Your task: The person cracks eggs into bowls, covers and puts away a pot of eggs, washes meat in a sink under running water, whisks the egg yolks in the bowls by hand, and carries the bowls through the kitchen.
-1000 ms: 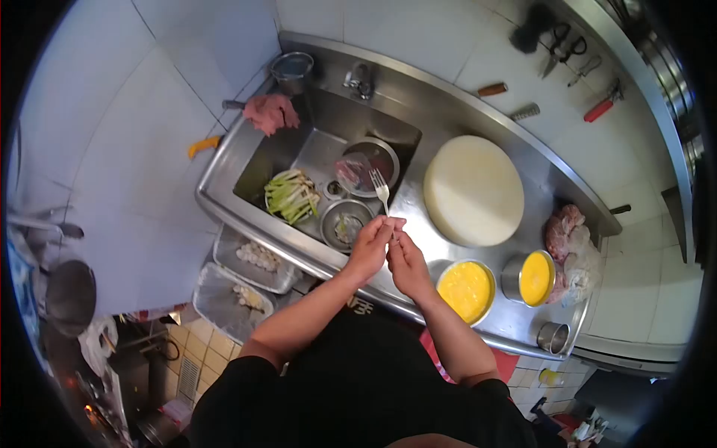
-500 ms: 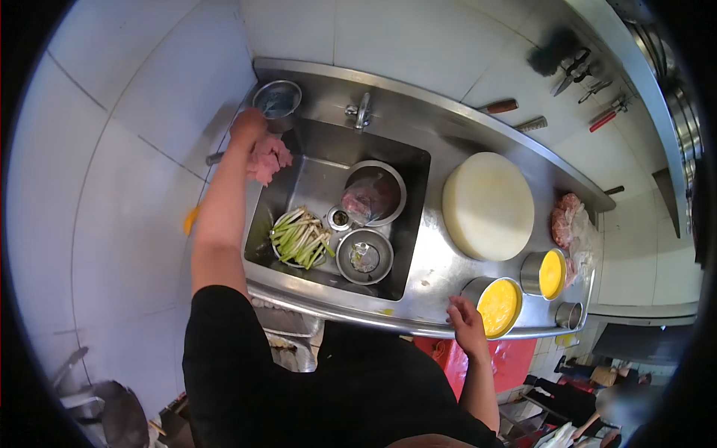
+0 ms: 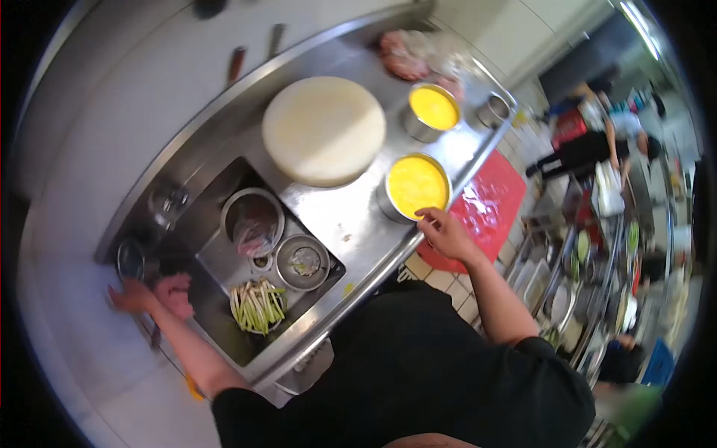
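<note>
My left hand [image 3: 133, 297] is stretched out at the far left, fingers apart, beside a pink cloth [image 3: 174, 296] and just below a metal container [image 3: 131, 259] at the sink corner. Nothing shows in it. My right hand [image 3: 446, 233] has loosely bent, parted fingers at the near rim of a metal pot of yellow liquid [image 3: 418, 185]; whether it touches the rim is unclear. In the sink [image 3: 213, 261] lie green-and-white stalks [image 3: 258, 306], a bowl with a bagged reddish item [image 3: 255, 233] and a smaller metal bowl [image 3: 302, 263]. The fork is not visible.
A thick round white block [image 3: 324, 131] stands on the steel counter [image 3: 328, 213]. Behind it are a second yellow-filled pot [image 3: 433, 108], bagged meat [image 3: 405, 56] and a small metal cup [image 3: 494, 110]. A red surface [image 3: 489, 209] lies beyond the counter edge. Another person [image 3: 590, 149] stands at upper right.
My hands, together at a fork one second ago, are now far apart. My left hand has come off the pink cloth area toward the wall. The view has swung right, showing more of the kitchen.
</note>
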